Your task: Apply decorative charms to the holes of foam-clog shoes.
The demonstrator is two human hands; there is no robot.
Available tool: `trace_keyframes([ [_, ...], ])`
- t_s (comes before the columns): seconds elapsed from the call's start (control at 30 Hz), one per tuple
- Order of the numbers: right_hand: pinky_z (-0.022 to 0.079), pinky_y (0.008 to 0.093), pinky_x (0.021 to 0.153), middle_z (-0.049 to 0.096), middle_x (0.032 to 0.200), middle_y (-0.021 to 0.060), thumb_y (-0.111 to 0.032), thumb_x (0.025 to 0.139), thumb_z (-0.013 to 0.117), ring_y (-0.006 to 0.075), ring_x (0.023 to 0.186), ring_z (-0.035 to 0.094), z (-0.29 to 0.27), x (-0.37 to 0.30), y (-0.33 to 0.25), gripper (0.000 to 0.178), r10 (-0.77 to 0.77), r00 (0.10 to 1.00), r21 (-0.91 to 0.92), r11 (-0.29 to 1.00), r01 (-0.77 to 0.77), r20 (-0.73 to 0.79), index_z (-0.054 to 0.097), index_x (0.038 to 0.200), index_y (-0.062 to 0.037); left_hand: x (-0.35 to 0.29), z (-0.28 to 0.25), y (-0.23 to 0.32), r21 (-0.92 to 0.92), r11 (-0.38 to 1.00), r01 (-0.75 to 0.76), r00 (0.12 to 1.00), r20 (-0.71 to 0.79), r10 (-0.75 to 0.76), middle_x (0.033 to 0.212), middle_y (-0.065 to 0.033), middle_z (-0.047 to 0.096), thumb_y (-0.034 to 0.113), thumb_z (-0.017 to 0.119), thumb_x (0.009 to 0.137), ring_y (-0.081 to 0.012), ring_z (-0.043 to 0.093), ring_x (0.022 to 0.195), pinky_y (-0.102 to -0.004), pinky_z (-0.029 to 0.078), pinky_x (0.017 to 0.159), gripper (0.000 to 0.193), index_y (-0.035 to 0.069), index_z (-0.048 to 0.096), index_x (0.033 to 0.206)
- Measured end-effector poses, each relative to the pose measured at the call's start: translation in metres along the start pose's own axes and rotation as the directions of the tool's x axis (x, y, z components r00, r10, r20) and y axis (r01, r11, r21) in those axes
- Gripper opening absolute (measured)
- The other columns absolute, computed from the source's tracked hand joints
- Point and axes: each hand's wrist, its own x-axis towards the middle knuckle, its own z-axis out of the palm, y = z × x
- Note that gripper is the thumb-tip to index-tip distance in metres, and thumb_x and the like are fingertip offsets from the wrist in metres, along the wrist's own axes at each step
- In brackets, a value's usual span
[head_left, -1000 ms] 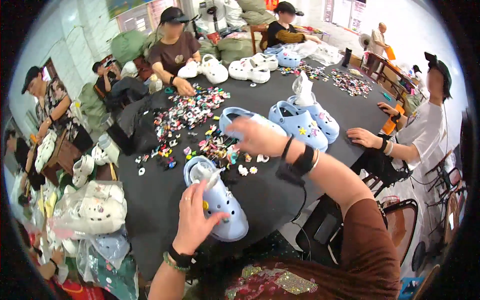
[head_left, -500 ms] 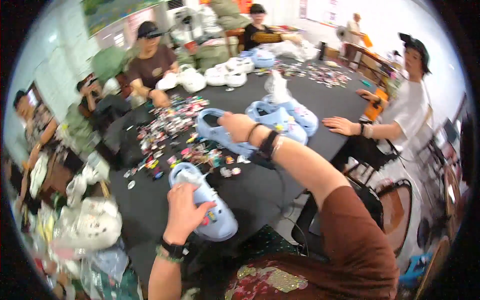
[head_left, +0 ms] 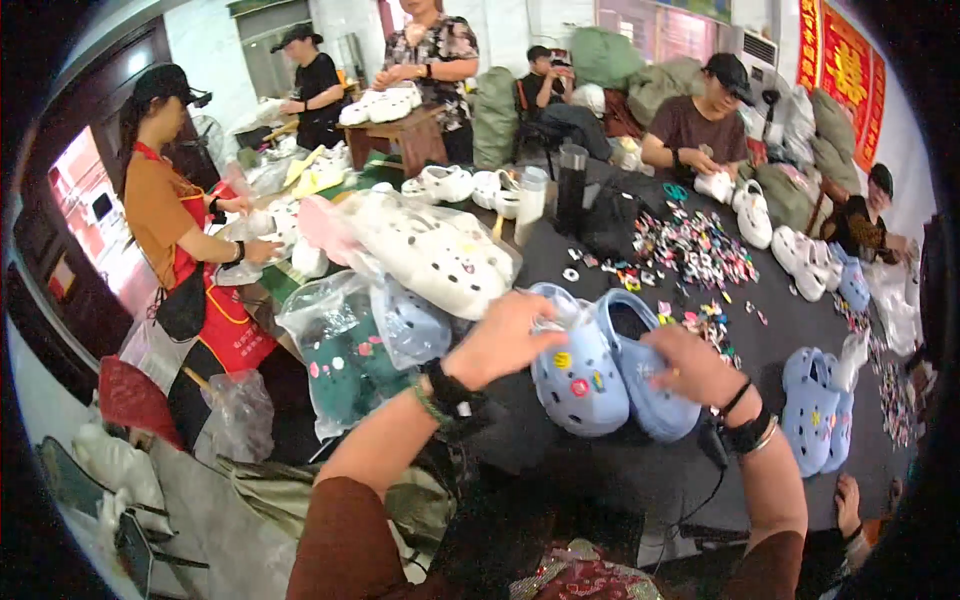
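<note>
Head fisheye facing hands (head_left: 505,342) below

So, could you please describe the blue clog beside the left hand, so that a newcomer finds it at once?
On the black table, look between the person's left hand and right hand. Take the left clog there, its toe toward the person. White stuffing shows in its opening, with a yellow charm and a red charm on its top, whereas the neighbouring clog shows a dark opening.

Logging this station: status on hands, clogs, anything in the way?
Left hand at opening of charm-decorated light-blue clog; right hand on adjacent light-blue clog. Both side by side on black table. Bagged white clogs close beyond left hand.
</note>
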Motion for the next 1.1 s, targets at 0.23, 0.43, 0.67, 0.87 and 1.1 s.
trace_keyframes([
  [0.23, 0.044, 0.041, 0.095, 0.049, 0.123, 0.021, -0.013, 0.067, 0.077, 0.038, 0.111, 0.051, -0.004, 0.005, -0.021, 0.062, 0.19, 0.98, 0.045, 0.98, -0.193, 0.067, 0.052, 0.123, -0.0058, 0.033, -0.156, -0.131, 0.408, 0.705, 0.581, 0.608, -0.793, -0.042, 0.125, -0.0288, 0.048, 0.048, 0.069, 0.076, -0.0447, 0.035, 0.126, -0.0552, 0.036, 0.095, 0.086, 0.001, 0.033, 0.138],
  [0.43, 0.045, 0.0404, 0.092, 0.048, 0.126, 0.0197, -0.017, 0.07, 0.077, 0.0363, 0.109, 0.052, 0.0, 0.014, -0.03, 0.061, 0.115, 0.992, 0.035, 0.993, -0.116, 0.042, 0.051, 0.125, -0.0065, -0.011, -0.208, -0.281, -0.08, 0.612, 0.787, 0.458, -0.59, -0.666, 0.133, -0.0224, 0.046, 0.061, 0.066, 0.072, -0.0317, 0.044, 0.123, -0.0404, 0.037, 0.098, 0.095, -0.004, 0.039, 0.135],
  [0.67, 0.041, 0.0412, 0.098, 0.047, 0.128, 0.0201, -0.02, 0.073, 0.074, 0.0373, 0.115, 0.048, 0.0, 0.0, -0.02, 0.061, 0.156, 0.987, -0.008, 0.988, -0.156, 0.033, 0.049, 0.127, -0.0059, -0.003, -0.131, -0.295, -0.173, 0.665, 0.727, 0.452, -0.608, -0.653, 0.101, -0.0266, 0.064, 0.055, 0.062, 0.075, -0.0376, 0.061, 0.094, -0.0418, 0.046, 0.083, 0.07, -0.005, 0.059, 0.113],
  [0.87, 0.04, 0.041, 0.099, 0.045, 0.131, 0.0193, -0.024, 0.075, 0.074, 0.0368, 0.118, 0.047, 0.001, -0.003, -0.016, 0.062, 0.152, 0.988, -0.019, 0.988, -0.151, 0.037, 0.047, 0.129, -0.0075, 0.021, -0.144, -0.274, -0.152, 0.756, 0.637, 0.417, -0.756, -0.504, 0.085, -0.0184, 0.067, 0.033, 0.07, 0.078, -0.0277, 0.062, 0.081, -0.0369, 0.048, 0.072, 0.048, -0.009, 0.062, 0.101],
  [1.1, 0.043, 0.0427, 0.097, 0.035, 0.136, 0.0275, -0.021, 0.077, 0.073, 0.0423, 0.117, 0.047, -0.021, -0.01, -0.015, 0.062, 0.2, 0.97, 0.184, 0.957, -0.224, 0.139, 0.045, 0.129, -0.0038, 0.072, -0.147, -0.141, -0.32, 0.941, 0.107, 0.502, -0.8, -0.329, 0.09, -0.014, 0.064, 0.02, 0.07, 0.078, -0.0229, 0.057, 0.074, -0.0325, 0.046, 0.07, 0.04, -0.009, 0.059, 0.104],
])
